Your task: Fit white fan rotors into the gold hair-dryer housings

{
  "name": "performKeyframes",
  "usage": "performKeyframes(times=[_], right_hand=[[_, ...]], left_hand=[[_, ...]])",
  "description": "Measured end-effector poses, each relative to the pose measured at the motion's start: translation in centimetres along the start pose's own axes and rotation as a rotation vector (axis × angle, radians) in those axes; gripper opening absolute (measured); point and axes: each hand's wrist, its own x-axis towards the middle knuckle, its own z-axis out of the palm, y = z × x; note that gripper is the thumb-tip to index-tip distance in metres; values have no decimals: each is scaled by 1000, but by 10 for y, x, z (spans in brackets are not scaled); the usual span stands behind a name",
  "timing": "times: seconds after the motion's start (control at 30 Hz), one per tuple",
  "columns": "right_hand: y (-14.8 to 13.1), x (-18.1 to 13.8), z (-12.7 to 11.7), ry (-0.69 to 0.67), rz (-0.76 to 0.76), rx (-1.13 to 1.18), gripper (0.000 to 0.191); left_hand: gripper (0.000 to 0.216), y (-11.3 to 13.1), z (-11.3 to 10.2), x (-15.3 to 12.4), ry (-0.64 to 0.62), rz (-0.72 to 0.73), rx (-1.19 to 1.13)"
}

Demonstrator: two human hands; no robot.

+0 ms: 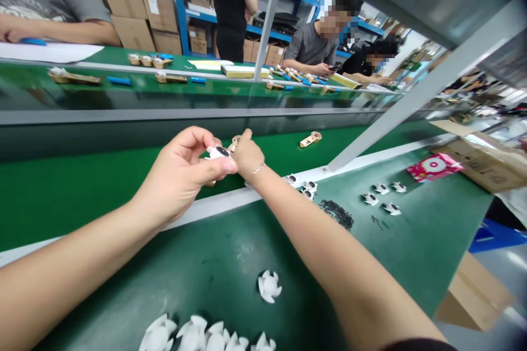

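My left hand (181, 173) is closed, pinching a small white part with a black round centre (218, 152) between thumb and fingers. My right hand (247, 154) is closed against the same spot, index finger raised, and touches a tan wooden piece (234, 143) just behind the white part. Both hands hover over the white strip between the green conveyor belt (61, 192) and the green worktable (214, 263).
White fan-shaped parts (269, 287) lie near the table's front. More white-and-black parts (305, 187), a pile of small black bits (337, 214), a pink packet (434, 166) and a cardboard box (486, 162) sit to the right. Another tan piece (310, 139) rides the belt. Other people sit opposite.
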Motion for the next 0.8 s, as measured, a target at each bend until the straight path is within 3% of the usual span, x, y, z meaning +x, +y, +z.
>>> performKeyframes(times=[0.13, 0.3, 0.4, 0.53, 0.63, 0.8], right_hand=[[-11, 19, 16, -49, 1, 17, 36], [22, -30, -15, -108, -101, 84, 23], [48, -83, -35, -19, -165, 152, 22], [66, -141, -42, 92, -213, 351, 21], [68, -159, -38, 180, -302, 363, 20], [70, -163, -31, 370, -423, 145, 40]], left_hand=[[33, 2, -1, 0, -44, -50, -12], [25, 3, 0, 1, -132, -132, -73], [25, 1, 0, -2, -214, -202, -124], [30, -5, 7, -16, -321, -302, -186], [31, -7, 16, -26, -272, -319, -198], [32, -5, 24, -31, -186, -323, -183]])
